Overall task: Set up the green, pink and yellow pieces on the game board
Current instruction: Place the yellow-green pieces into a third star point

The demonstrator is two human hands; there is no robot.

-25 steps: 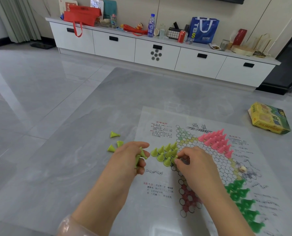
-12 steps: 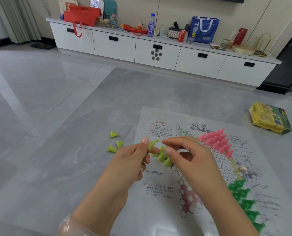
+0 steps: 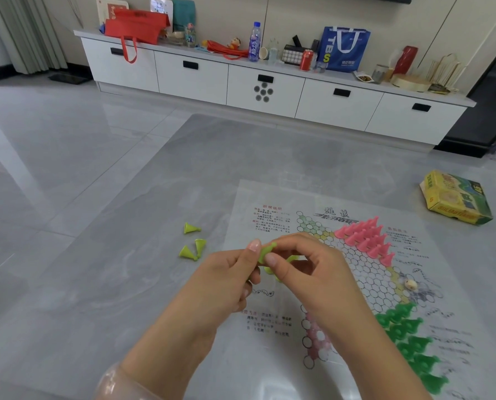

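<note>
A paper game board [image 3: 270, 197] with a hexagon star grid lies on the grey table. Pink pieces [image 3: 365, 236] stand in a cluster on its far point; green pieces [image 3: 408, 339] fill the near right point. Both hands meet above the board's left side. My left hand [image 3: 226, 281] and my right hand [image 3: 313, 272] pinch the same yellow-green piece [image 3: 265, 251] between thumbs and fingers. The yellow pieces standing on the board are mostly hidden under my hands. Three loose yellow pieces [image 3: 192, 243] lie on the table left of the board.
A yellow and green game box [image 3: 454, 199] lies at the far right of the table. A small beige bead [image 3: 410, 284] rests on the board's right part. A white cabinet [image 3: 264, 88] with bags and bottles stands behind.
My right hand rose from the yellow pieces on the board and came to my left hand. Both hands now pinch one yellow piece in the air.
</note>
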